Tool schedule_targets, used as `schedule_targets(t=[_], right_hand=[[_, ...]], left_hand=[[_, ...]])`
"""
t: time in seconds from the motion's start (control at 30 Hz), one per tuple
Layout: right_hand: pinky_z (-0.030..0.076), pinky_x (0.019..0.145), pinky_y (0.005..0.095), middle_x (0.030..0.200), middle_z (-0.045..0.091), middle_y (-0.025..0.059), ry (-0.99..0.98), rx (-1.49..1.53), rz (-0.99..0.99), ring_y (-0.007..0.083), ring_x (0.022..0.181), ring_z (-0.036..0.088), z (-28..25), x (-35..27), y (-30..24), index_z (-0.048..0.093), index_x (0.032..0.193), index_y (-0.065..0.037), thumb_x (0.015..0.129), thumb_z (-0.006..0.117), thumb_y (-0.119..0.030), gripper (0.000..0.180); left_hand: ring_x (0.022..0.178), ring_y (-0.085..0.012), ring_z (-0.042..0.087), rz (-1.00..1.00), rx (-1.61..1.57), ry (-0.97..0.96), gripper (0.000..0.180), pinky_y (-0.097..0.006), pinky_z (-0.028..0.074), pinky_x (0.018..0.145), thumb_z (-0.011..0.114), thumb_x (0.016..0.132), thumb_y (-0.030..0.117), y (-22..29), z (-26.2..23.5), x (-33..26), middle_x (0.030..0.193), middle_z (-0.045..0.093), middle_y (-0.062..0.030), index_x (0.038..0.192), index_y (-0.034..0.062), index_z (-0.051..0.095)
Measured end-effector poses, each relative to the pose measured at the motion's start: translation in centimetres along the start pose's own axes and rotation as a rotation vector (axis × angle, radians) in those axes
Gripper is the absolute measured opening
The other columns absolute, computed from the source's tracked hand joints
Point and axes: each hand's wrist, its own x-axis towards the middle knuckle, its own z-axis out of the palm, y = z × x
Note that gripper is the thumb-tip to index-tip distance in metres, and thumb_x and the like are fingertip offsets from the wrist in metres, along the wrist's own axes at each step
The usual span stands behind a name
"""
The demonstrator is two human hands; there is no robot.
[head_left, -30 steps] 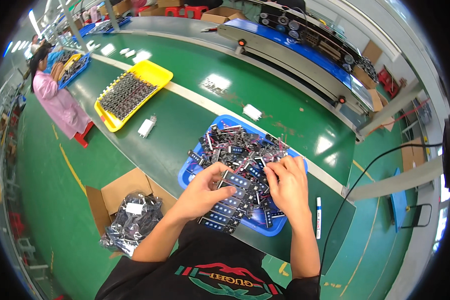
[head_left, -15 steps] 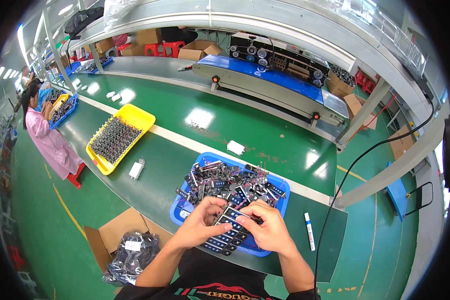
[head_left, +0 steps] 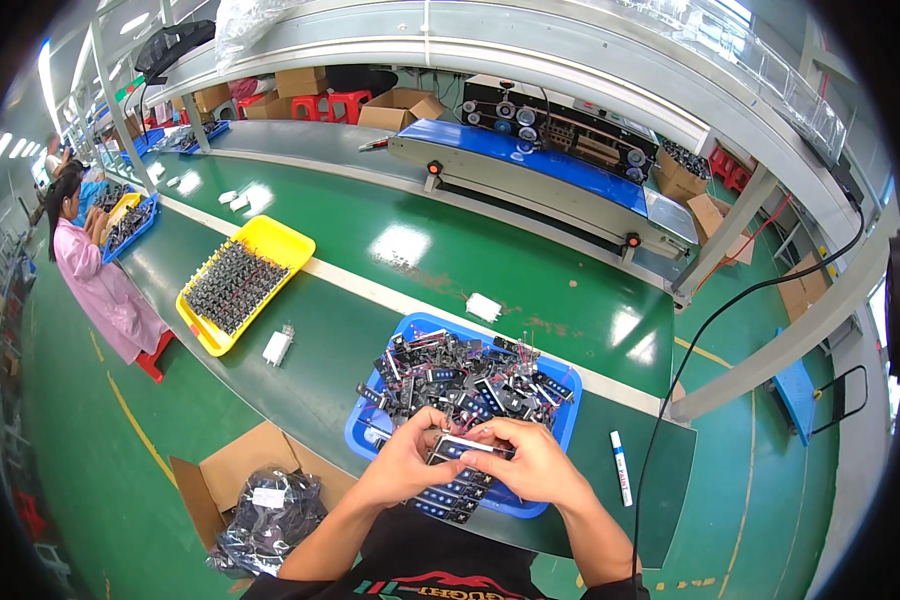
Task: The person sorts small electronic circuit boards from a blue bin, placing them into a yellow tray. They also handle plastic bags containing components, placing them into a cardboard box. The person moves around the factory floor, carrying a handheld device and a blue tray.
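Observation:
A blue tray [head_left: 570, 420] on the green bench holds a pile of several small black and silver electronic parts [head_left: 465, 375]. Over its near edge, my left hand [head_left: 405, 462] and my right hand [head_left: 530, 462] meet on one small black part [head_left: 467, 446], each gripping an end of it. A row of like parts [head_left: 448, 500] lies in the tray just below my hands. My forearms come in from the lower edge.
A yellow tray [head_left: 295, 248] of dark parts and a small white piece [head_left: 276, 346] lie left on the bench. A white marker [head_left: 620, 466] lies right of the blue tray. An open carton [head_left: 240, 470] with bagged parts stands on the floor. A person in pink [head_left: 95, 280] sits at far left.
My hands have drawn together at the tray's near edge and now both hold one part. The view has tilted up, showing more of the bench and the machine behind.

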Motion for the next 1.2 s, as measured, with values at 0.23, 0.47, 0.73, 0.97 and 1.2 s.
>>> schedule_targets(t=[0.23,0.47,0.73,0.97,1.2], right_hand=[[0.048,0.066,0.0396,0.082,0.061,0.0128,0.028,-0.316,-0.234,0.0299,0.076,0.06,0.1,-0.1,0.2,0.066,0.095,-0.001,0.083,0.068,-0.015,0.018],[0.047,0.065,0.0379,0.081,0.056,0.0109,0.238,-0.364,-0.43,0.0275,0.073,0.054,1.4,0.3,0.7,0.064,0.094,0.002,0.072,0.068,0.002,0.023],[0.047,0.064,0.0372,0.081,0.059,0.0114,0.394,-0.373,-0.372,0.0279,0.072,0.057,2.1,1.9,0.9,0.066,0.092,0.0,0.075,0.071,-0.003,0.018],[0.044,0.07,0.0386,0.078,0.057,0.0089,0.372,-0.591,-0.409,0.0279,0.077,0.052,-0.2,6.5,-0.2,0.068,0.09,-0.002,0.075,0.072,-0.006,0.016],[0.04,0.085,0.0388,0.088,0.058,0.0083,-0.071,-0.93,-0.319,0.0271,0.091,0.051,-1.2,9.5,1.3,0.069,0.094,-0.002,0.073,0.06,-0.004,0.023]], left_hand=[[0.092,-0.0106,0.061,0.033,0.002,0.022,0.05,-0.025,0.05,0.075,0.067,0.08,-0.01,0.3,0.2,-0.4,0.101,0.064,-0.0097,0.119,0.0058,0.04],[0.1,-0.0133,0.06,0.067,0.092,0.027,0.066,-0.026,0.05,0.082,0.066,0.077,-0.013,1.1,-0.2,-0.3,0.11,0.062,-0.0114,0.134,0.0035,0.037],[0.092,-0.0077,0.058,0.115,0.079,0.132,0.053,-0.02,0.047,0.074,0.068,0.079,-0.011,0.1,-1.8,-1.4,0.108,0.059,-0.0054,0.127,0.0011,0.049],[0.094,-0.0118,0.062,0.115,-0.072,0.313,0.037,-0.025,0.052,0.082,0.063,0.081,-0.012,1.1,-3.8,-3.9,0.111,0.059,-0.0081,0.117,-0.0019,0.056],[0.086,-0.0134,0.065,0.1,-0.095,0.593,0.039,-0.026,0.055,0.073,0.065,0.08,-0.009,1.2,-5.3,-5.8,0.105,0.064,-0.0095,0.117,-0.001,0.056]])
